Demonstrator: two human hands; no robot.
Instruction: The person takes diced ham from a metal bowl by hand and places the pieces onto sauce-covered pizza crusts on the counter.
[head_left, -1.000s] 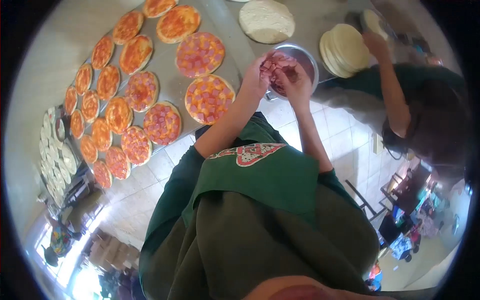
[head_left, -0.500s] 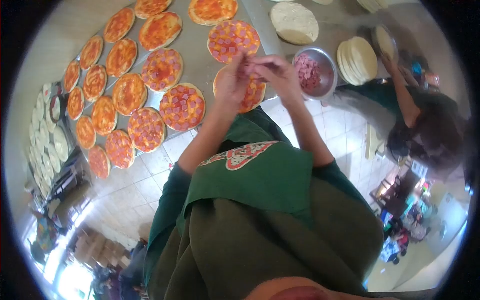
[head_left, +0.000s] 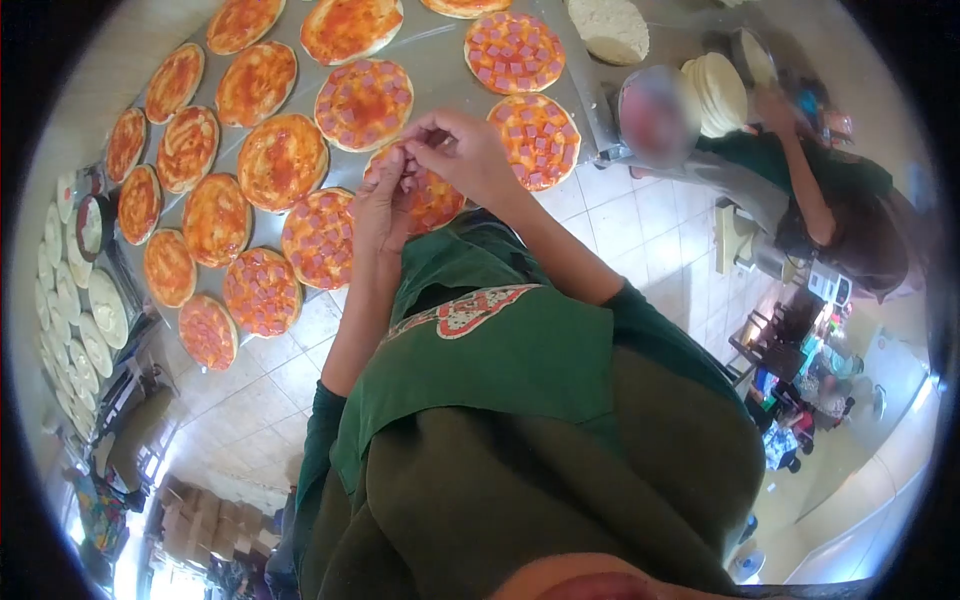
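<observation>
My left hand [head_left: 380,212] and my right hand [head_left: 462,158] meet above a front-row pizza [head_left: 437,203] topped with red sauce and diced ham. The fingers of both are pinched together, and whatever lies between them is hidden. Part of that pizza is covered by the hands. Just right of them is another ham-topped pizza [head_left: 535,145], with one more [head_left: 514,52] behind it. Farther back, a pizza [head_left: 364,104] has ham cubes mostly around its edge. To the left sit ham-topped pizzas [head_left: 318,238] and several with sauce only, such as this sauced base [head_left: 283,163].
A bowl [head_left: 655,115], blurred, stands beyond the metal table's [head_left: 440,85] right edge. Near it are a stack of pale dough rounds [head_left: 716,95] and a plain base [head_left: 608,28]. A co-worker [head_left: 840,200] reaches in at the right. More pale rounds [head_left: 108,308] lie far left.
Both hands have moved left, from the rightmost front pizza to the one beside it. The view has shifted, so the pizzas nearest me appear farther right.
</observation>
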